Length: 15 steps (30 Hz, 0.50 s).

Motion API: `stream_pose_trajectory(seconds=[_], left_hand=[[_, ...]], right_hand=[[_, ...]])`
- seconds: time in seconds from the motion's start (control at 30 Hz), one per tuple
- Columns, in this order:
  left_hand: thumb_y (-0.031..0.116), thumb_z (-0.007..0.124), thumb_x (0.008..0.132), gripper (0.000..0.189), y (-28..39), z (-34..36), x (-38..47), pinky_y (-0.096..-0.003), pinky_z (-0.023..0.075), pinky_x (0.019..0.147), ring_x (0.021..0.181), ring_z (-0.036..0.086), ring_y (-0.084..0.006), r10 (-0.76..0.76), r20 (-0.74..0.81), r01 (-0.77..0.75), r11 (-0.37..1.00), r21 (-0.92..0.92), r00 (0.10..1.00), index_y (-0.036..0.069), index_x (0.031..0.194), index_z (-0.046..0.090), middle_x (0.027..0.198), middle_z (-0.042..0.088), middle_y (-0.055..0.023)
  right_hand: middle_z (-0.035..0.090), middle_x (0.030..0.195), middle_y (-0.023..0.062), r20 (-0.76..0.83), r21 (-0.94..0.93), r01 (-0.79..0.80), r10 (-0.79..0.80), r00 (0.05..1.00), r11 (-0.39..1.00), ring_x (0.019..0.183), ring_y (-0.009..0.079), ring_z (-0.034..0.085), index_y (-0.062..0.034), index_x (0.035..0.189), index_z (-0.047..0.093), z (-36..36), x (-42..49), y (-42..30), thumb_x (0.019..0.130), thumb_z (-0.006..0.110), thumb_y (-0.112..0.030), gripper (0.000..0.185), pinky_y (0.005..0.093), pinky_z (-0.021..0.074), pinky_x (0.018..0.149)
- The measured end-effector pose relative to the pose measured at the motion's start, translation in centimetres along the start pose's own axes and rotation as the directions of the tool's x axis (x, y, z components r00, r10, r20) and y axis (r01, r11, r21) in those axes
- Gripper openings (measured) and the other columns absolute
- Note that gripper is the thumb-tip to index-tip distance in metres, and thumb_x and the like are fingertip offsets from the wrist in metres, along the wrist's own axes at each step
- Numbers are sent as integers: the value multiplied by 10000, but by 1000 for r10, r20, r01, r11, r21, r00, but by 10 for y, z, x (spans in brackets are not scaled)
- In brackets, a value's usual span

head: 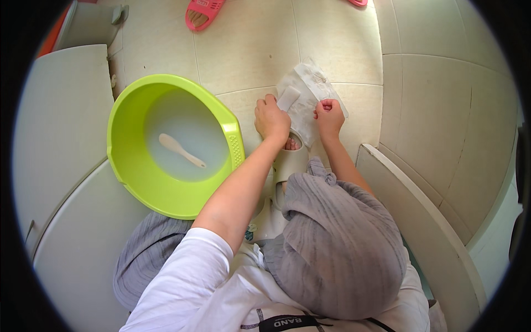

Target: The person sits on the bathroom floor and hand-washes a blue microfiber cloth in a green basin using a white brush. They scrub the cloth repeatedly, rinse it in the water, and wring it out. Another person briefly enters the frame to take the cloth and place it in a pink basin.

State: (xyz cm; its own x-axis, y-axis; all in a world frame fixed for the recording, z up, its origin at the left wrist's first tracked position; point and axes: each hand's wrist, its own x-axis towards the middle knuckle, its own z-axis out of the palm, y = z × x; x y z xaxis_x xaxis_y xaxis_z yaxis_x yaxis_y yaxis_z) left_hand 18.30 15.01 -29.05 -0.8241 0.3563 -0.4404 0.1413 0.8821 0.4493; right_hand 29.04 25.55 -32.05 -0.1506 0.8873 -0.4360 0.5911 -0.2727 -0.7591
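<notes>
My left hand (272, 118) grips a small white rectangular piece (289, 98), whose exact kind is unclear. Beneath it, a crumpled sheet of white paper or tissue (303, 120) lies on the tiled floor. Thin dark strands that look like hair are scattered over the sheet's far part. Over the sheet's right side, my right hand (330, 118) has its fingers curled together. Whether something tiny is pinched there cannot be made out. A beige open-toed slipper (290, 164) on my foot stands just below the sheet, its toe between my wrists.
A lime-green plastic basin (174, 199) to the left holds cloudy water and a pale paddle-shaped spatula (181, 150). White panels (62, 120) flank the basin's left. A low ledge (419, 216) runs along the right. Ahead, another person's foot wears a pink slipper (205, 12).
</notes>
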Motion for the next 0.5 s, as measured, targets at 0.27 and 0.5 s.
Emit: stream_pose_trajectory(seconds=[0.27, 0.5], left_hand=[[91, 716, 756, 327, 3, 0, -3, -471, 478, 831, 1041, 567, -335, 142, -53, -132, 979, 152, 989, 56, 1049, 575, 1084, 565, -133], [76, 684, 796, 261, -2, 7, -7, -489, 498, 775, 963, 598, -369, 184, -91, -179, 982, 56, 979, 43, 1019, 553, 1018, 590, -156]], right_hand=[[676, 760, 65, 282, -19, 155, -144, 949, 988, 621, 115, 650, 2, 934, 694, 6, -9, -15, 892, 698, -80, 92, 257, 539, 547], [674, 775, 73, 376, -75, 414, -359, 854, 907, 606, 123, 613, 1, 841, 648, 38, -4, -24, 858, 753, -123, 164, 281, 499, 536]])
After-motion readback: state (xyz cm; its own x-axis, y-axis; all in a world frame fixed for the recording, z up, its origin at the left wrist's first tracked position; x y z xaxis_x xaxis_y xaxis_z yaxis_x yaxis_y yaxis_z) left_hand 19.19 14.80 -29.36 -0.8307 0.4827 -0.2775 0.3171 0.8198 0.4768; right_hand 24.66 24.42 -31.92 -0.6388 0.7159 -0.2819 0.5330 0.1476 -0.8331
